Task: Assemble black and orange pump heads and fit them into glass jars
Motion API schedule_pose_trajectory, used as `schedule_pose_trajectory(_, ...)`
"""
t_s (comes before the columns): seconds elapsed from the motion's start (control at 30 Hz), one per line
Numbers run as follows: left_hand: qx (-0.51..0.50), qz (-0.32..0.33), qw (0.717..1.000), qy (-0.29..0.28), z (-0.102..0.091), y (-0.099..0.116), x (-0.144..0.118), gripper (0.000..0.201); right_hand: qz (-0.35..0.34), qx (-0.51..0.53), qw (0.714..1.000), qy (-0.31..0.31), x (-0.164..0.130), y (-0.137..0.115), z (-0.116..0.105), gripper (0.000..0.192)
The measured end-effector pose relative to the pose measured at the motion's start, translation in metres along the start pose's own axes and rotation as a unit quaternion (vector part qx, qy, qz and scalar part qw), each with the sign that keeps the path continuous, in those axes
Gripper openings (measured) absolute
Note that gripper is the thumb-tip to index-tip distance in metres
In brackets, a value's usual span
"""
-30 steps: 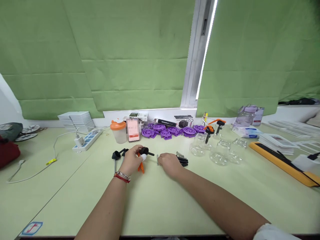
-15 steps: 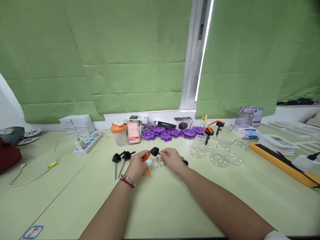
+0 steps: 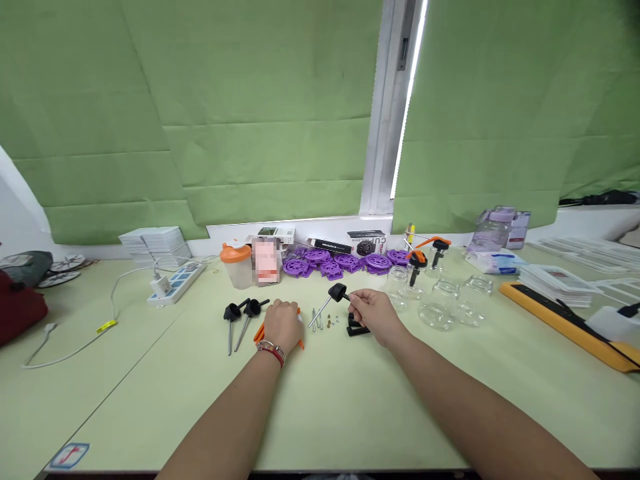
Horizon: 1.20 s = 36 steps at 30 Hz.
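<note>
My right hand [image 3: 374,313] holds a black pump head with a metal stem [image 3: 334,297] lifted just above the pale green table [image 3: 330,407]. My left hand [image 3: 283,325] rests on the table over an orange plastic piece [image 3: 261,331], whose ends show on both sides of the hand. Two more black pump heads with stems [image 3: 241,315] lie just left of my left hand. Between the hands lie short metal rods [image 3: 317,319] and some tiny loose parts [image 3: 329,324]. A black part [image 3: 355,329] sits under my right hand.
Purple discs [image 3: 340,261], an orange-lidded shaker cup [image 3: 237,265], a phone [image 3: 265,261] and small boxes line the back edge. Clear glass jars [image 3: 439,301] stand at right, two with pump tops. A power strip [image 3: 173,282] with cable lies left; an orange-yellow bar [image 3: 565,321] right.
My right hand took the black pump head away from the left hand and carried it right and up. My left hand lowered onto the table with the orange piece.
</note>
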<state>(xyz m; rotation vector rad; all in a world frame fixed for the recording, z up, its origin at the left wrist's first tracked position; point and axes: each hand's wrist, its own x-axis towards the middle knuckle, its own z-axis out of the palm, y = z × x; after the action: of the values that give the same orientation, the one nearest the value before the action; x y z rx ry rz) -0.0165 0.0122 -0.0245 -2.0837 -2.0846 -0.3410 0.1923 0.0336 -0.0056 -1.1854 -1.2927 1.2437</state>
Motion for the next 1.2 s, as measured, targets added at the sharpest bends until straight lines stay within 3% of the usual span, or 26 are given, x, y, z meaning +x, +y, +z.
schedule_pose_trajectory(0.23,0.018,-0.083,0.996,0.038,-0.009,-0.01,-0.003,0.028,0.013,0.031,0.999,-0.025,-0.013,0.004,-0.006,0.021)
schedule_pose_trajectory(0.43,0.017,-0.155,0.986,-0.058,-0.019,-0.011,-0.013,0.053,0.015,0.043,0.998,-0.037,-0.011,0.011,-0.011,0.022)
schedule_pose_trajectory(0.57,0.01,-0.15,0.986,-0.077,-0.02,-0.006,-0.015,0.053,0.01,0.042,0.998,-0.044,-0.011,0.012,-0.012,0.022)
schedule_pose_trajectory(0.67,0.012,-0.143,0.988,-0.056,-0.023,-0.007,-0.015,0.049,0.01,0.04,0.998,-0.046,-0.012,0.012,-0.012,0.022)
schedule_pose_trajectory(0.8,0.009,-0.17,0.983,-0.07,-0.025,-0.012,-0.015,0.054,0.011,0.04,0.998,-0.047,-0.012,0.011,-0.012,0.021)
schedule_pose_trajectory(0.93,-0.014,-0.176,0.976,-0.125,-0.017,-0.01,-0.013,0.057,0.01,0.039,0.998,-0.051,-0.012,0.011,-0.011,0.019)
schedule_pose_trajectory(1.2,0.0,-0.145,0.984,-0.107,0.0,0.003,0.0,0.036,0.008,0.023,0.998,-0.058,-0.013,0.013,-0.009,0.018)
